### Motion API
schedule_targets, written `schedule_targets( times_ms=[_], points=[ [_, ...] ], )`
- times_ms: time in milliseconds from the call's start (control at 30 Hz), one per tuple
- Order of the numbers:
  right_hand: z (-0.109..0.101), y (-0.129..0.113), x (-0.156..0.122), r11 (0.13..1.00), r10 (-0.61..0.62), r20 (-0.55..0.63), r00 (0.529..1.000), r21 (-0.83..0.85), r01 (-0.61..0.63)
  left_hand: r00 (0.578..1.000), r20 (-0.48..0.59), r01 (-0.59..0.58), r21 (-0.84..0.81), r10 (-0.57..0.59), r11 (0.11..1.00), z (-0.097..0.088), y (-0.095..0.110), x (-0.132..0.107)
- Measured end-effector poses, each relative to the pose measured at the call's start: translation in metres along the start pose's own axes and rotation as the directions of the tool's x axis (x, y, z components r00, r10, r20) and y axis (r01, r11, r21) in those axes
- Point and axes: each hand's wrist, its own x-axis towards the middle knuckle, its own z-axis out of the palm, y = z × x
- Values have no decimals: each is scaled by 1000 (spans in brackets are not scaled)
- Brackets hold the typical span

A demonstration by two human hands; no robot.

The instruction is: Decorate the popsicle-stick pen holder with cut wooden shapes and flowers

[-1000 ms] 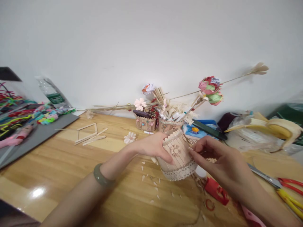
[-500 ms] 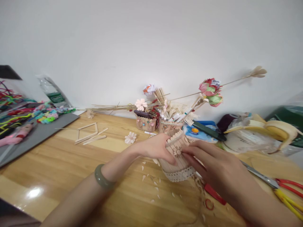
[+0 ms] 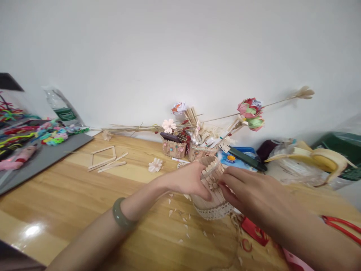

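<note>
A small pot made of wooden craft sticks point(image 3: 210, 195), trimmed with white lace at its base and a small flower on its side, stands tilted on the wooden table point(image 3: 84, 195). My left hand point(image 3: 187, 180) wraps round its left side and steadies it; a green bangle sits on that wrist. From the right, my right hand point(image 3: 254, 194) reaches in with its fingers pressed together against the pot's front by the flower. Whether those fingers pinch anything is hidden.
Behind the pot stand two decorated stick pots point(image 3: 173, 147) with paper flowers point(image 3: 250, 112) and dried stems. Loose sticks point(image 3: 105, 162) lie to the left, beside a grey board point(image 3: 42, 160) with colourful pipe cleaners and a water bottle point(image 3: 60, 109). Red-handled scissors point(image 3: 338, 226) and bags lie on the right.
My right hand has moved in from the pot's right edge onto its front and now covers more of it. The left hand keeps its hold. The view shifted slightly.
</note>
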Motion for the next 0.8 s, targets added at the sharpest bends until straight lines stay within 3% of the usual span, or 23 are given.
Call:
schedule_targets(
  times_ms=[100,200,333,467,567,667,800],
  points=[
    [3,-1,0,999,-12,15,1000,-34,13,999,2,-47,49,47,998,1,2,0],
    [8,2,-3,999,3,-29,1000,-43,-4,1000,8,13,56,-13,998,0,0,0],
    [11,11,-10,973,226,-131,965,73,-218,997,28,66,32,-67,997,-1,-6,1],
    [8,12,-13,899,283,19,959,343,-272,995,31,96,2,-96,995,0,-8,2],
    [3,7,-12,856,309,90,947,408,-318,995,6,101,2,-101,995,1,-5,1],
    [-4,5,-11,786,405,117,907,462,-411,992,7,126,-24,-126,992,1,-4,1],
    [-7,11,-16,677,565,144,813,483,-556,979,26,202,-129,-200,971,-1,-9,2]
  ],
)
